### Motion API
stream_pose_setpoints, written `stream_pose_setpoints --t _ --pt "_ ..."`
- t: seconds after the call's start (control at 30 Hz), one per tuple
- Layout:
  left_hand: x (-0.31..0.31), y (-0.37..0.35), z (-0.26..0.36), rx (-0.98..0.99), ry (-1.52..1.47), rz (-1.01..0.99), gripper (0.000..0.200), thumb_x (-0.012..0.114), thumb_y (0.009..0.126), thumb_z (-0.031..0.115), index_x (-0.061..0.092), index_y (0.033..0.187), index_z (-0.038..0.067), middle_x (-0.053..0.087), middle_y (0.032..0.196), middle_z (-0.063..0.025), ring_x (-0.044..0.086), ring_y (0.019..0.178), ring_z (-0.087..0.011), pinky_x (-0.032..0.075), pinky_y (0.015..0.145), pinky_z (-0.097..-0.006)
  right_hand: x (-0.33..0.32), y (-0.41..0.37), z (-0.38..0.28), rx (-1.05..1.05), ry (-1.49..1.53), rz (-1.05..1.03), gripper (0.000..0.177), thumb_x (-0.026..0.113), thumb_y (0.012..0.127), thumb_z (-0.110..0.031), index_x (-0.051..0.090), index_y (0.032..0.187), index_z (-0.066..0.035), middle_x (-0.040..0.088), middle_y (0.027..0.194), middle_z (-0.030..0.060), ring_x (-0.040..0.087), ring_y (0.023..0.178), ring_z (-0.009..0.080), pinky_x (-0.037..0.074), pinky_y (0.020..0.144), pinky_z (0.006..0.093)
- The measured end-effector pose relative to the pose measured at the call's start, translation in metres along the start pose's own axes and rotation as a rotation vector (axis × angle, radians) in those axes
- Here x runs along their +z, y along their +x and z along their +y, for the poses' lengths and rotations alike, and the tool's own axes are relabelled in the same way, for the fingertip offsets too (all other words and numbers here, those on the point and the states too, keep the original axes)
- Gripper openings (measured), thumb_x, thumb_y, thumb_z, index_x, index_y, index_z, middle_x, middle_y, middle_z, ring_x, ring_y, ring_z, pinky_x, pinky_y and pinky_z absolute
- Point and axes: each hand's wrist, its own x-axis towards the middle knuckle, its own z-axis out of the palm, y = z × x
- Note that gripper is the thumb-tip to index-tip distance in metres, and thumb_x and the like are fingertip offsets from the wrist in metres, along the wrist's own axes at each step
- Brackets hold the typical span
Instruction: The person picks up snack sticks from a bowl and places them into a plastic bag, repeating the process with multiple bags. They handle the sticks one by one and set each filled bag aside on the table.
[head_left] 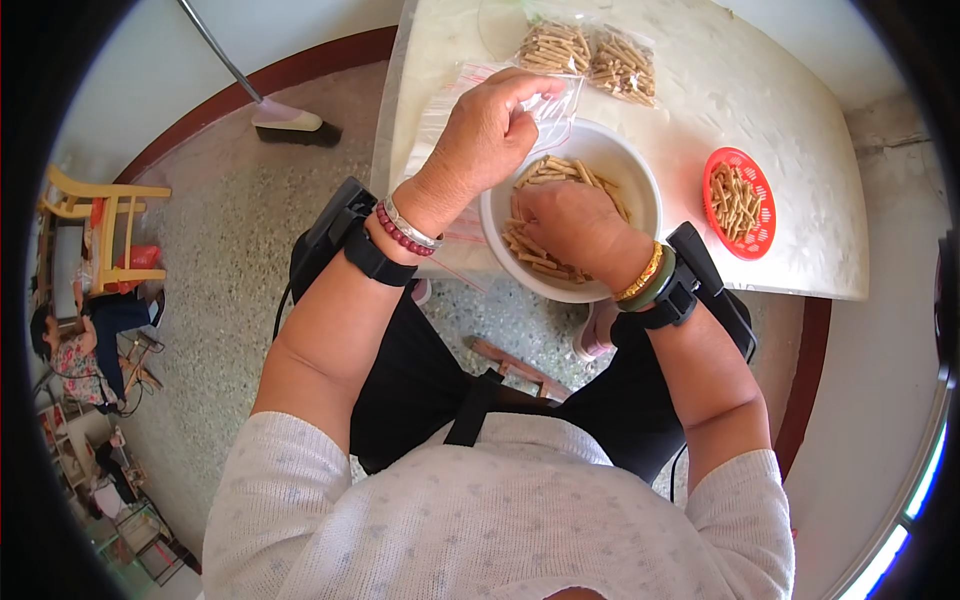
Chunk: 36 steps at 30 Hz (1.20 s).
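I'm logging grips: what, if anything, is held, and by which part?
Left hand: clear bag, by its edge. Right hand: among sticks in the bowl, grip hidden.

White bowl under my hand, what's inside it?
The bowl holds short brown sticks, with your right hand down among them. Whatever lies beneath that hand is hidden.

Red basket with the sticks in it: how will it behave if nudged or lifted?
The red basket looks like thin perforated plastic, so probably light and slightly flexible. Its short sticks lie loose, so they may shift or roll if it tilts. With its low, wide shape, it would likely slide rather than tip.
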Motion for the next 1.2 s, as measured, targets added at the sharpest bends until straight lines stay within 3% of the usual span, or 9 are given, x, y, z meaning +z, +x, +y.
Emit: stream_pose_setpoints --t 0.33,0.4,0.43,0.5,0.6,0.83,1.07,1.13,1.2 --pt "-0.001 0.000 0.001 -0.002 -0.001 -0.015 0.042 0.047 0.080 -0.011 0.063 0.116 0.005 0.066 0.109 -0.0041 0.045 0.059 -0.0032 0.039 0.054 -0.0186 -0.019 -0.004 0.015 -0.088 0.142 0.009 0.012 0.058 0.082 -0.015 0.063 0.087 -0.005 0.068 0.080 0.0147 0.066 0.076 0.0330 0.053 0.067 0.0395" --pt "-0.002 0.000 0.001 0.009 0.003 -0.009 0.041 0.047 0.080 -0.011 0.063 0.115 0.004 0.066 0.108 -0.0043 0.047 0.061 -0.0037 0.040 0.055 -0.0188 -0.027 -0.006 0.021 -0.040 0.339 0.300 0.011 0.064 0.081 -0.013 0.062 0.088 -0.005 0.067 0.077 0.0121 0.065 0.070 0.0269 0.052 0.066 0.0341" --pt "-0.002 0.000 0.000 0.022 0.006 -0.004 0.041 0.047 0.080 -0.010 0.063 0.115 0.004 0.066 0.108 -0.0045 0.049 0.063 -0.0042 0.041 0.056 -0.0189 -0.029 -0.005 0.025 -0.042 0.338 0.299 0.011 0.064 0.081 -0.013 0.062 0.088 -0.005 0.067 0.077 0.0121 0.065 0.070 0.0269 0.052 0.066 0.0341" --pt "-0.001 0.001 -0.001 0.038 0.013 0.001 0.040 0.047 0.080 -0.010 0.063 0.114 0.003 0.066 0.107 -0.0047 0.050 0.065 -0.0047 0.041 0.058 -0.0191 -0.033 -0.001 0.031 0.059 0.711 0.487 0.012 0.068 0.082 -0.009 0.061 0.089 -0.004 0.065 0.075 0.0060 0.062 0.067 0.0147 0.050 0.065 0.0267" --pt "-0.002 0.001 0.002 0.016 0.019 -0.015 0.037 0.048 0.080 -0.010 0.064 0.112 0.002 0.066 0.106 -0.0053 0.053 0.068 -0.0052 0.042 0.059 -0.0194 -0.039 -0.003 0.030 0.059 0.921 0.642 0.011 0.068 0.085 -0.007 0.061 0.092 -0.003 0.063 0.075 0.0002 0.057 0.070 0.0065 0.048 0.064 0.0224" --pt "-0.003 0.002 0.010 -0.102 -0.073 -0.095 0.020 0.059 0.087 0.000 0.065 0.106 0.000 0.066 0.101 -0.0066 0.061 0.077 -0.0072 0.048 0.064 -0.0209 -0.044 -0.006 0.026 0.020 0.933 0.850 0.013 0.069 0.083 -0.004 0.059 0.091 -0.005 0.056 0.071 -0.0043 0.049 0.064 0.0020 0.042 0.058 0.0188" --pt "0.003 0.000 0.007 -0.069 -0.040 -0.137 0.015 0.067 0.087 0.008 0.066 0.099 -0.001 0.065 0.090 -0.0058 0.060 0.072 -0.0095 0.049 0.064 -0.0225 -0.040 -0.005 0.023 -0.002 0.924 0.866 0.013 0.069 0.084 -0.004 0.058 0.090 -0.006 0.055 0.071 -0.0057 0.048 0.064 0.0013 0.041 0.057 0.0177" --pt "0.004 0.000 0.013 -0.092 -0.036 -0.112 0.012 0.071 0.081 0.009 0.068 0.090 0.002 0.063 0.081 -0.0084 0.059 0.063 -0.0171 0.046 0.058 -0.0278 -0.039 -0.005 0.022 -0.021 1.037 0.817 0.012 0.068 0.084 -0.003 0.058 0.091 -0.005 0.056 0.074 -0.0055 0.050 0.067 0.0015 0.042 0.059 0.0176" --pt "0.003 -0.001 0.014 -0.076 -0.008 -0.126 0.013 0.070 0.083 0.008 0.066 0.092 0.000 0.062 0.081 -0.0068 0.058 0.066 -0.0148 0.046 0.059 -0.0267 -0.038 -0.004 0.019 -0.038 1.080 0.803 0.012 0.067 0.085 -0.002 0.059 0.094 -0.005 0.056 0.075 -0.0050 0.051 0.069 0.0020 0.043 0.062 0.0178"
